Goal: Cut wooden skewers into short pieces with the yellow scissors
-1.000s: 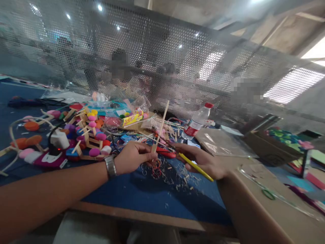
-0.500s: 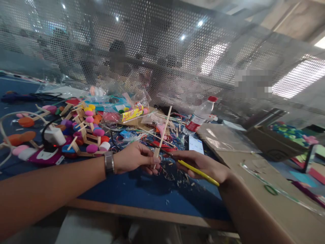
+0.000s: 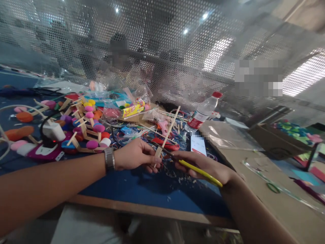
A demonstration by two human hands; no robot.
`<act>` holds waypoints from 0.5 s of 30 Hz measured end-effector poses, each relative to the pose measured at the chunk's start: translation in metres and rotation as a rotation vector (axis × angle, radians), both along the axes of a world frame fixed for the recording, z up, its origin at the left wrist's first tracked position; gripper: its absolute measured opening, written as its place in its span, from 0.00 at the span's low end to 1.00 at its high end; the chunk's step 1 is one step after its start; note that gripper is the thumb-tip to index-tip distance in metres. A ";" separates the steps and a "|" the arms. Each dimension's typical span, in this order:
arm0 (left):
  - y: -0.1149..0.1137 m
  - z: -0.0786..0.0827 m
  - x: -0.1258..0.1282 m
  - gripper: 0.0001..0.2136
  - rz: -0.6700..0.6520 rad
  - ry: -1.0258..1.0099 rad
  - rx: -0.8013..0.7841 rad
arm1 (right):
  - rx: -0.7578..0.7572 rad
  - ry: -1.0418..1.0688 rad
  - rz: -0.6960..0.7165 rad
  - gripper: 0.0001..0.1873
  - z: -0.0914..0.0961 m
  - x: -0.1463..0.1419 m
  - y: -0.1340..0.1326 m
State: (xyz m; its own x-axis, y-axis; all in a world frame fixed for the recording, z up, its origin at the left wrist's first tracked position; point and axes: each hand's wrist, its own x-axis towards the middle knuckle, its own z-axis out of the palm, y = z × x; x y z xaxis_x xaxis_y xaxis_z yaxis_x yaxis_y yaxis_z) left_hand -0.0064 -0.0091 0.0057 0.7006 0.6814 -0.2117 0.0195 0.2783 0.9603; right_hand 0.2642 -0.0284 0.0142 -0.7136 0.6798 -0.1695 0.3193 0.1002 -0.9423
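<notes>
My left hand, with a watch on its wrist, pinches a long thin wooden stick near its lower end. A short flat piece of wood lies along the stick at my fingertips. In my right hand is a pair of yellow-handled scissors. Their dark blades reach left to the stick, just above my left thumb. Whether the blades touch the wood is too small to tell. Both hands are held over the blue tabletop, close together.
At left, wooden pieces with coloured round parts pile beside a white plug on a purple power strip. Behind my hands are a red tool, a bottle and a phone. A cardboard box stands right.
The view has shifted slightly. The stick leans a little further right, and the scissor blades stay at it. Both hands keep their grips.
</notes>
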 end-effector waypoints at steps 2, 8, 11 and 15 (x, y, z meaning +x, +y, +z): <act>0.001 0.000 0.000 0.19 0.010 -0.002 0.016 | -0.026 0.014 -0.009 0.36 -0.001 -0.002 0.001; 0.001 -0.001 0.000 0.18 0.001 0.000 0.047 | -0.104 0.086 0.008 0.33 0.000 -0.012 0.007; 0.001 -0.002 -0.001 0.18 0.003 0.001 0.062 | -0.130 0.102 0.021 0.31 -0.001 -0.015 0.008; 0.002 -0.001 -0.001 0.19 0.013 0.002 0.057 | -0.212 0.094 0.029 0.29 -0.004 -0.015 0.005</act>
